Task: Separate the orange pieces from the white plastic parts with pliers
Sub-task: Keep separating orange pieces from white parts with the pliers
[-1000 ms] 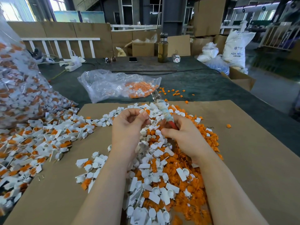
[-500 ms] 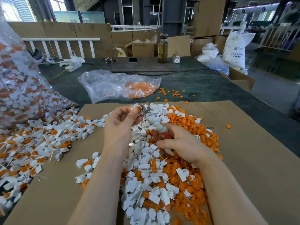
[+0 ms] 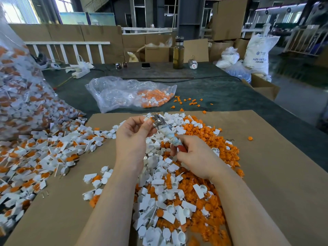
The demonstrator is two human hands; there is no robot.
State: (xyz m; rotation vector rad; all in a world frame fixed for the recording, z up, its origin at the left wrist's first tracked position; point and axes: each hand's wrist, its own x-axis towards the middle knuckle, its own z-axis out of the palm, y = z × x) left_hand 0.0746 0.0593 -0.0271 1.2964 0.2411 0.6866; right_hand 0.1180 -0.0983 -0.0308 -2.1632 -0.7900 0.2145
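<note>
My left hand [image 3: 132, 134] pinches a small white plastic part [image 3: 148, 121] with an orange piece at its tip. The metal jaws of the pliers [image 3: 158, 121] meet that part. My right hand [image 3: 193, 155] grips the pliers' wrapped, red-ended handles lower down. Both hands hover over a mixed heap of white parts [image 3: 165, 176] and loose orange pieces [image 3: 209, 144] on a brown cardboard sheet [image 3: 276, 174].
A spread of joined white-and-orange parts [image 3: 40, 157] spills from a big clear bag [image 3: 19, 96] at left. A smaller clear bag [image 3: 129, 94] with orange pieces lies beyond the cardboard. Bottle [image 3: 178, 54], phone [image 3: 145, 65], power strip [image 3: 80, 72] stand farther back.
The pliers swung from upright down and left, so their jaws now meet the part in my left hand. My left hand shifted slightly left and up.
</note>
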